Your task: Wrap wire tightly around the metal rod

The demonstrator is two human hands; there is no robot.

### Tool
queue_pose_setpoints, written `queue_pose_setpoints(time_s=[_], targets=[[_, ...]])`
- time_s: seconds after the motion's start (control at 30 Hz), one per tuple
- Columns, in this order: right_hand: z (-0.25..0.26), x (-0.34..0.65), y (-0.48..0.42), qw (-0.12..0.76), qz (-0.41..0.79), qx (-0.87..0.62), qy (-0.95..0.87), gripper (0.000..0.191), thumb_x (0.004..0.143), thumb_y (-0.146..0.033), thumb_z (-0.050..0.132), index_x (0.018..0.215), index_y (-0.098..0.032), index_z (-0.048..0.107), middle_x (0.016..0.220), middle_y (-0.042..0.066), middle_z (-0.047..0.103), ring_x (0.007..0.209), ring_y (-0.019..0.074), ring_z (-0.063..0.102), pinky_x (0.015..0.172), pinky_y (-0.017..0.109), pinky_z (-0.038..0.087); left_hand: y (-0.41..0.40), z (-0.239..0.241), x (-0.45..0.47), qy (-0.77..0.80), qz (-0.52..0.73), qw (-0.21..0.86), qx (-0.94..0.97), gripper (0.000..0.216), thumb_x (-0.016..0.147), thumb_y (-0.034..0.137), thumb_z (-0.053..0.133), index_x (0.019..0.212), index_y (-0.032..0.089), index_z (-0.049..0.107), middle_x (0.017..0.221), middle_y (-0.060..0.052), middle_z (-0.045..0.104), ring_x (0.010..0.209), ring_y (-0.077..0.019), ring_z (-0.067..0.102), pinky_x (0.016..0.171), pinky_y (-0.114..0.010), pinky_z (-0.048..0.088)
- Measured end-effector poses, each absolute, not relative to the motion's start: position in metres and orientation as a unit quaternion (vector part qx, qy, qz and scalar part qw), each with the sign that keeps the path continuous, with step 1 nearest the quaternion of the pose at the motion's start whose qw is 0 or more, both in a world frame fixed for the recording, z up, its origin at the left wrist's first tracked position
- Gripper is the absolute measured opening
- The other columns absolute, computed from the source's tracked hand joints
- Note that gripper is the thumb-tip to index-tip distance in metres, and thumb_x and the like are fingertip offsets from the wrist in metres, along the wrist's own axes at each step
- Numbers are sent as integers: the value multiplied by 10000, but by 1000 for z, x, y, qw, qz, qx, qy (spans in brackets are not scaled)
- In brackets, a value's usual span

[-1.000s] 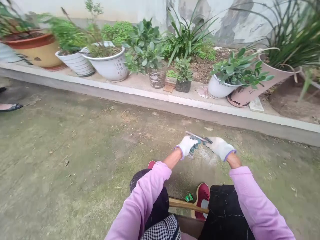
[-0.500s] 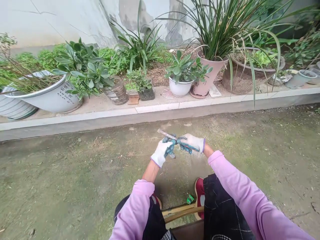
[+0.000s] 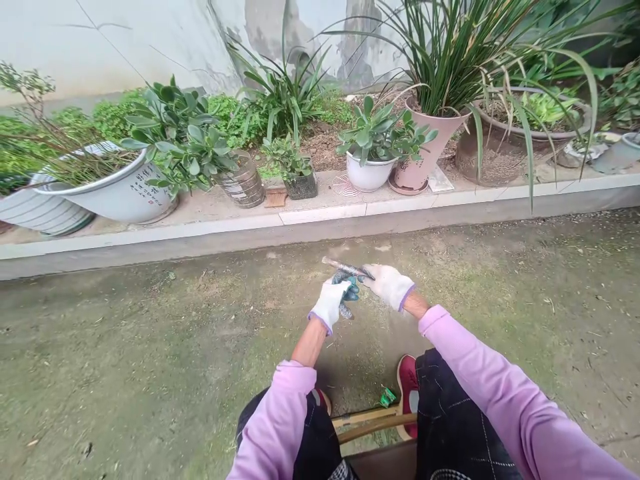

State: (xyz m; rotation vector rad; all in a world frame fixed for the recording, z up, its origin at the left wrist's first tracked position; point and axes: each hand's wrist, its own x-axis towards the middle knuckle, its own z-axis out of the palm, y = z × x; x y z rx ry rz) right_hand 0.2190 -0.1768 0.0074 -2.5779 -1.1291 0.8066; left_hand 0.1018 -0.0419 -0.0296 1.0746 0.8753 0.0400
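Observation:
My left hand point(image 3: 336, 299), in a white glove with blue-green coated fingers, is closed around the lower side of a short, thin brownish rod point(image 3: 329, 262). A silvery wrapping winds around the rod's middle, and its bare left end points up and away to the left. At the rod's right end my right hand point(image 3: 387, 285), gloved alike, has its fingers closed on it, back of the hand upward. A small grey patterned piece point(image 3: 346, 311) shows under my left fingers; I cannot make out whether it is a fingertip or a separate thing.
Beyond the hands runs a low tiled ledge point(image 3: 325, 215) with a white basin planter point(image 3: 120, 190), a small white pot point(image 3: 369, 173) and a pink pot point(image 3: 425, 150). Between my shoes lie a green wrapper point(image 3: 387, 397) and a wooden bar point(image 3: 377, 425).
My right hand has turned over so that its back faces up, and its fingers have shifted onto the rod's wrapped end. My left hand keeps its hold. The view has swung slightly left.

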Motion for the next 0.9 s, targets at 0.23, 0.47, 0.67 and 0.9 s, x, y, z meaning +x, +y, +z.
queue_pose_setpoints(time_s=[0.23,0.47,0.67,0.9], targets=[[4,219,-171,138,284,-877,-362,185,1147,-279,671,1254,-196,798,1319,178,854,1202,295,802,986,323,543,-36,-32,80,361,10,626,691,145,895,239,804,770,203,740,695,8,694,652,-129,542,621,-212,397],[1,214,-176,315,370,-819,-304,246,1145,-378,550,1098,-213,726,908,20,754,662,158,658,574,249,526,-34,-32,86,334,37,718,610,183,876,280,837,778,188,713,702,-11,670,679,-153,584,690,-255,500],[4,216,-183,449,412,-770,-189,233,958,-447,739,975,-217,703,749,-29,654,529,129,527,431,239,446,-32,-36,81,283,44,661,694,109,907,183,727,813,184,781,796,-5,738,772,-150,607,743,-238,478],[1,222,-187,484,405,-752,-193,305,904,-457,880,915,-203,709,709,-20,653,497,105,493,379,225,427,-28,-35,80,270,28,584,765,138,953,226,773,818,211,795,809,-21,701,738,-167,583,758,-263,500]])
